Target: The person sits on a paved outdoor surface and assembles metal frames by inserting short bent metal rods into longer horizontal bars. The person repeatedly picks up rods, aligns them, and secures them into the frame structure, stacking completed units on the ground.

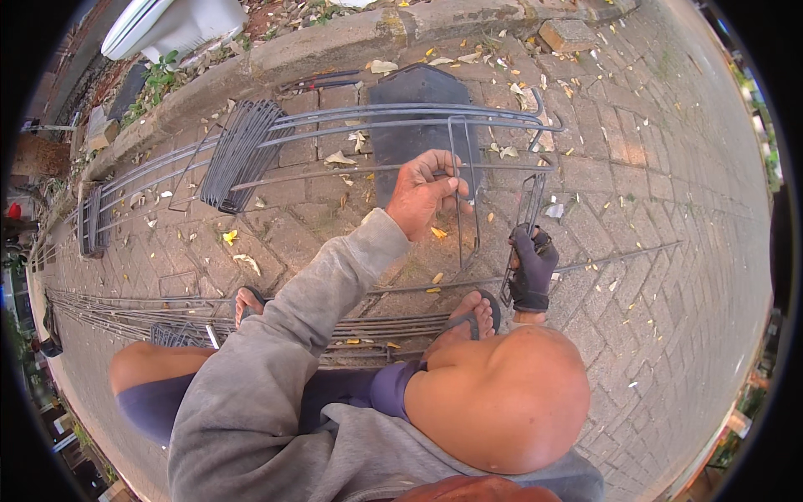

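Note:
Bare and pinched closed, my left hand [422,194] holds a thin rectangular steel stirrup [462,238] at the long steel bars [351,125]. One bar runs behind my fingers; whether it passes through this stirrup I cannot tell. My right hand [533,266], in a dark glove, is closed around several more stirrups [530,201], held near the bars' right ends. A thick bunch of stirrups [241,155] hangs around the bars left of my left hand. Farther left sits a smaller bunch [90,222].
Under the bars lies a dark flat panel [414,84]. More long rods [376,328] rest by my sandalled feet. A kerb [335,46] runs along the far side, with a loose brick [567,35] near it and a white toilet bowl [171,25] beyond. Leaves dot the paving [619,209].

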The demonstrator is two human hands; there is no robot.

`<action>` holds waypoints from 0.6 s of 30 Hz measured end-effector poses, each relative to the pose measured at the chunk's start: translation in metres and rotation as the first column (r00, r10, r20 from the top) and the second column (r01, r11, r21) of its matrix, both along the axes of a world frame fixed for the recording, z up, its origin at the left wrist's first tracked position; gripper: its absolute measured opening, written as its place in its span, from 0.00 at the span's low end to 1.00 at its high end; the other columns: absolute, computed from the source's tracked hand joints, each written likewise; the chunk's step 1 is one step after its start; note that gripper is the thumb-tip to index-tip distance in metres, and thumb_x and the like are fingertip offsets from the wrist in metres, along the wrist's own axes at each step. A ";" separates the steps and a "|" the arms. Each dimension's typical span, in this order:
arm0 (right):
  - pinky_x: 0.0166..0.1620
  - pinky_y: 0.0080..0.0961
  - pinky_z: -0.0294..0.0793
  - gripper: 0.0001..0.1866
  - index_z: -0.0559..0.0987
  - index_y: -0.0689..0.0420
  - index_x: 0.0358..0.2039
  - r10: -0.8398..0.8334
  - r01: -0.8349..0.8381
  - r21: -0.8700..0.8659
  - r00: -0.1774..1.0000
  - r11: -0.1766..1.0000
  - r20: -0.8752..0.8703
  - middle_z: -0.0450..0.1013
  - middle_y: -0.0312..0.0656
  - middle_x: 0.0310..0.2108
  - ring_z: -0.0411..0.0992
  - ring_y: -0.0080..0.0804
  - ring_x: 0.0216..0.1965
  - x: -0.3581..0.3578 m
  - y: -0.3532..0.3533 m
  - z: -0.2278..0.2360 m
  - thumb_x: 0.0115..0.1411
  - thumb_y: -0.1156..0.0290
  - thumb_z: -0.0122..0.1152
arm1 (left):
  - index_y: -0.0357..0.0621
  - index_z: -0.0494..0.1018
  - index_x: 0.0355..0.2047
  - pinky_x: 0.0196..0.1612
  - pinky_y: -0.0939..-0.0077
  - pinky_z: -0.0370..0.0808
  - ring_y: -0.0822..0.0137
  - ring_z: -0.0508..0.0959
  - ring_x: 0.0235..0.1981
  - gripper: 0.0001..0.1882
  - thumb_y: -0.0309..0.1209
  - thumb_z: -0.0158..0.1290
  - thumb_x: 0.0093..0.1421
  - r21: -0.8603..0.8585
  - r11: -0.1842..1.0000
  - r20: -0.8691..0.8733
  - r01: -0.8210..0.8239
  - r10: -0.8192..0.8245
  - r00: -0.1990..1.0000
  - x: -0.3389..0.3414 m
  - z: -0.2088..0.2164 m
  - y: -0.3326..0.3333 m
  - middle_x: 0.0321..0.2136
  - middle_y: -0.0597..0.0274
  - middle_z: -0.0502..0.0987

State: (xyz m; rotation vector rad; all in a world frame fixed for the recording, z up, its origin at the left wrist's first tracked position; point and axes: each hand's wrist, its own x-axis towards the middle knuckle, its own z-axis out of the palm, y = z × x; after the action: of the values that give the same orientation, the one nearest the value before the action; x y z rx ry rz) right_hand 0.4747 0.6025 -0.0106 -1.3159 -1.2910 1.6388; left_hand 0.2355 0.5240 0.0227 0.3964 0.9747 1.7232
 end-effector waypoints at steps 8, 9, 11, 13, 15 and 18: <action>0.18 0.15 0.58 0.12 0.78 0.63 0.45 -0.014 0.015 -0.001 0.960 1.000 -0.278 0.72 0.34 0.23 0.63 0.15 0.15 -0.017 -0.006 0.012 0.62 0.75 0.66 | 0.36 0.66 0.39 0.50 0.47 0.86 0.61 0.81 0.42 0.04 0.16 0.45 0.69 0.039 0.944 0.319 -0.327 0.298 0.900 -0.006 0.028 0.017 0.36 0.56 0.72; 0.19 0.15 0.58 0.12 0.79 0.63 0.45 -0.062 0.065 0.001 0.964 0.998 -0.259 0.73 0.33 0.23 0.63 0.15 0.15 -0.023 -0.006 0.013 0.62 0.76 0.66 | 0.35 0.66 0.39 0.50 0.47 0.86 0.61 0.80 0.43 0.03 0.15 0.45 0.69 0.034 0.935 0.360 -0.353 0.318 0.877 0.000 0.030 0.017 0.36 0.56 0.72; 0.19 0.14 0.58 0.11 0.80 0.63 0.45 -0.101 0.126 0.093 0.967 0.988 -0.235 0.74 0.33 0.24 0.64 0.14 0.16 -0.034 -0.001 0.017 0.61 0.76 0.66 | 0.35 0.67 0.39 0.51 0.48 0.86 0.60 0.80 0.43 0.01 0.18 0.46 0.70 -0.098 0.928 0.402 -0.359 0.367 0.839 0.016 0.033 0.015 0.36 0.56 0.72; 0.20 0.14 0.58 0.08 0.81 0.62 0.41 -0.083 0.125 0.192 0.974 0.974 -0.210 0.74 0.32 0.23 0.64 0.13 0.17 -0.039 0.012 0.022 0.62 0.75 0.66 | 0.36 0.67 0.38 0.51 0.51 0.85 0.60 0.80 0.43 0.03 0.23 0.49 0.69 -0.219 0.942 0.349 -0.255 0.320 0.881 0.028 0.040 0.007 0.36 0.54 0.73; 0.20 0.15 0.58 0.06 0.81 0.60 0.35 -0.064 0.102 0.217 0.982 0.971 -0.175 0.72 0.29 0.21 0.62 0.12 0.18 -0.032 0.033 0.031 0.64 0.71 0.66 | 0.36 0.68 0.39 0.50 0.58 0.83 0.61 0.80 0.43 0.09 0.29 0.55 0.68 -0.421 0.906 0.222 -0.049 0.155 0.963 0.030 0.051 -0.004 0.37 0.51 0.74; 0.21 0.14 0.58 0.05 0.81 0.61 0.37 0.070 -0.045 0.263 0.994 0.964 -0.086 0.74 0.29 0.24 0.62 0.11 0.18 -0.014 0.059 0.047 0.62 0.75 0.66 | 0.35 0.73 0.40 0.44 0.64 0.80 0.58 0.81 0.40 0.14 0.33 0.60 0.62 -0.673 0.734 -0.595 0.092 -0.611 0.523 0.023 0.071 -0.013 0.40 0.51 0.77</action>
State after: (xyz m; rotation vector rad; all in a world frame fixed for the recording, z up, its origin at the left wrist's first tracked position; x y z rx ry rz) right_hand 0.4607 0.6614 0.0366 -1.0392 -1.4425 1.4903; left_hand 0.2584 0.5105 0.0934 0.9450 1.8378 0.7031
